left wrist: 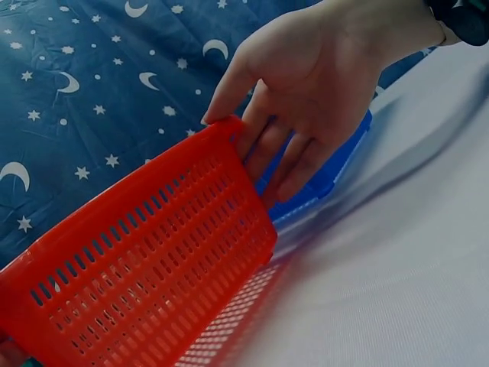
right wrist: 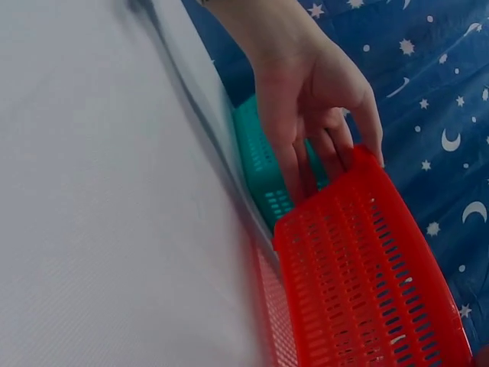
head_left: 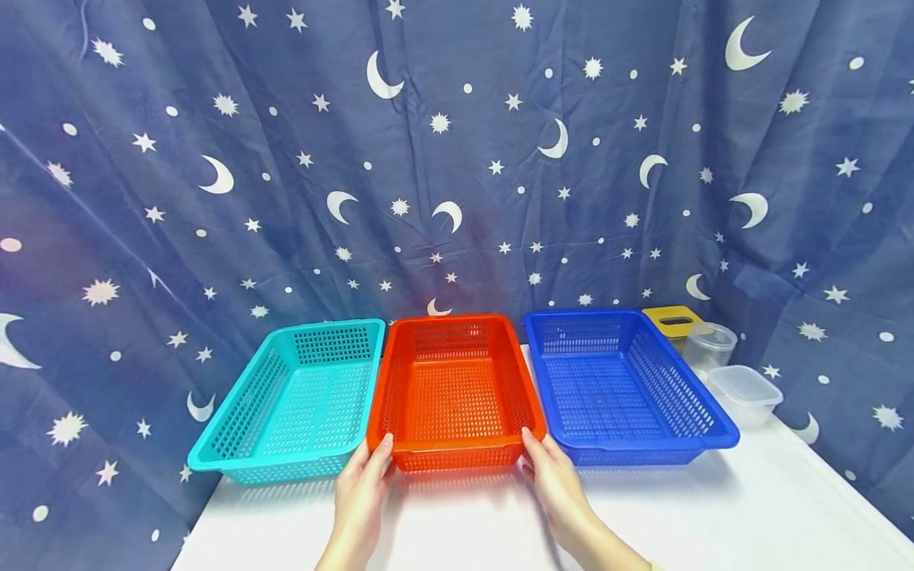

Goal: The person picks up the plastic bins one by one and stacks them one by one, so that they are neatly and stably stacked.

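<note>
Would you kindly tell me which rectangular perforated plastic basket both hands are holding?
The red plastic basket in the middle: left hand and right hand grip its near corners, holding neither the teal basket nor the blue basket.

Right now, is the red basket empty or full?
Empty. In the head view, the red basket shows only a bare mesh floor, nothing lying on it.

Shows as a bright, rectangular red basket of slotted, perforated plastic, open side up, held at both near corners, set between a teal basket and a blue basket.
</note>
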`<state>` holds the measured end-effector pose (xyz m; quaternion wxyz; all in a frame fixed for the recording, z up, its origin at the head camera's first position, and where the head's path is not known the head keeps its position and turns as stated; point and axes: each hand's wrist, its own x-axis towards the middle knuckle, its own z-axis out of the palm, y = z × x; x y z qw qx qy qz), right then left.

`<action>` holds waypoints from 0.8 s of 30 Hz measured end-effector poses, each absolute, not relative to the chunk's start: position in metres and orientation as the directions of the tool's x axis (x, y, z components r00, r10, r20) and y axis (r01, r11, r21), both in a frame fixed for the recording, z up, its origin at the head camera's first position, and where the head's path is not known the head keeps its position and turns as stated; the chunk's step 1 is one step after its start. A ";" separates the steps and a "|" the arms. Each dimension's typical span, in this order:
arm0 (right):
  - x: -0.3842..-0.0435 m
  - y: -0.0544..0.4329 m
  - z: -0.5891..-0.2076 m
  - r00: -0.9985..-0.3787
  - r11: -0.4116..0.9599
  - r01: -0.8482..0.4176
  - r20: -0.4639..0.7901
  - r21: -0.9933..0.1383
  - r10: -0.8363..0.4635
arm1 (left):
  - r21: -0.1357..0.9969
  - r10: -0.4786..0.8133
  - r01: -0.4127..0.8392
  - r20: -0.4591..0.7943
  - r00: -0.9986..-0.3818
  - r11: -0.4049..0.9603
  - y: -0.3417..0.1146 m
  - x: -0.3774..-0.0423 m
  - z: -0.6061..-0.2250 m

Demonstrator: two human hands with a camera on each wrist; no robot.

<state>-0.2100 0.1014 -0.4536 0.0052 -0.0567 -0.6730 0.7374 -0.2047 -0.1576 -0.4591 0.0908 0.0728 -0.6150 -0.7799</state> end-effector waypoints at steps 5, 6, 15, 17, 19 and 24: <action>-0.208 0.102 -0.449 -0.997 -0.103 0.051 -0.057 -0.993 0.059 | 0.966 -0.227 0.058 -0.001 -0.974 -0.251 -0.157 -0.204 -0.452; -0.208 0.102 -0.448 -0.997 -0.094 0.046 -0.052 -0.995 0.057 | 0.967 -0.228 0.059 0.000 -0.974 -0.249 -0.157 -0.203 -0.450; -0.204 0.101 -0.435 -0.996 -0.034 0.010 -0.013 -0.999 0.088 | 0.965 -0.248 0.078 0.014 -0.969 -0.249 -0.159 -0.197 -0.436; -0.203 0.101 -0.431 -0.996 -0.033 -0.004 0.001 -0.999 0.088 | 0.961 -0.250 0.085 0.016 -0.968 -0.264 -0.159 -0.196 -0.435; -0.202 0.100 -0.429 -0.996 -0.035 -0.017 0.014 -0.999 0.083 | 0.958 -0.249 0.092 0.022 -0.968 -0.272 -0.160 -0.195 -0.433; -0.205 0.101 -0.423 -0.996 -0.043 -0.036 0.033 -0.998 0.080 | 0.955 -0.243 0.114 0.045 -0.969 -0.274 -0.162 -0.196 -0.427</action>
